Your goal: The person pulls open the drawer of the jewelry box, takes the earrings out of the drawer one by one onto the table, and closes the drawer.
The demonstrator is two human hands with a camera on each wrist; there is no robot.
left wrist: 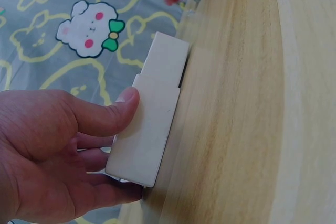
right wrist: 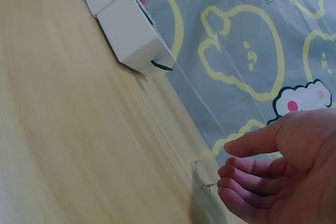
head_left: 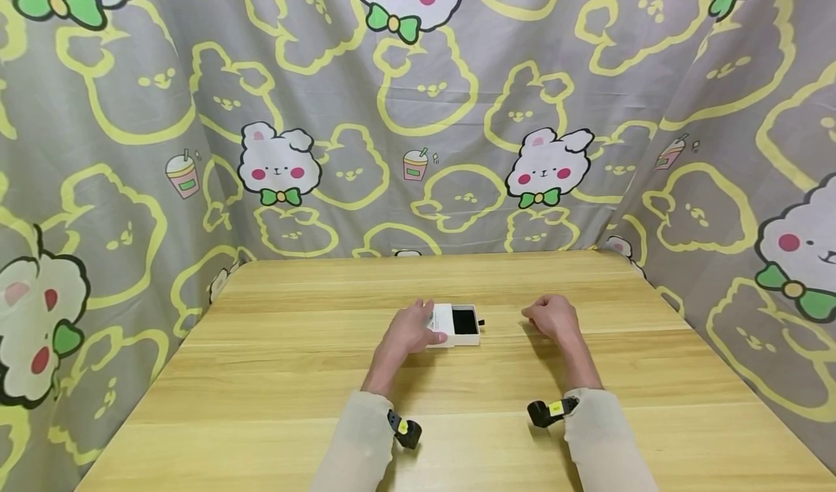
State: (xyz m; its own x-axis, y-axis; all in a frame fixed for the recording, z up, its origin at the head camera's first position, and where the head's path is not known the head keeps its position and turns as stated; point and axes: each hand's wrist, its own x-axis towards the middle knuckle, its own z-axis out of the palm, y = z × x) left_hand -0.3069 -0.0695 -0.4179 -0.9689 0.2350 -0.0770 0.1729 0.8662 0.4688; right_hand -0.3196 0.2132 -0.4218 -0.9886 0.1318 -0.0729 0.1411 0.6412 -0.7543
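A white drawer-style box stands on the wooden table, its inner tray slid partly out to the right. Inside the tray is a black insert, and a short black pull tab sticks out of its end. My left hand grips the sleeve, thumb on the near side and fingers behind. To the right of the box, my right hand hovers low with bent fingers and a gap between thumb and forefinger. Beside its fingertips are two tiny silvery pieces with thin stems, too small to identify surely.
The wooden table reaches to a grey curtain with cartoon prints behind it and at both sides. Small black cameras are strapped at both wrists, over light sleeves.
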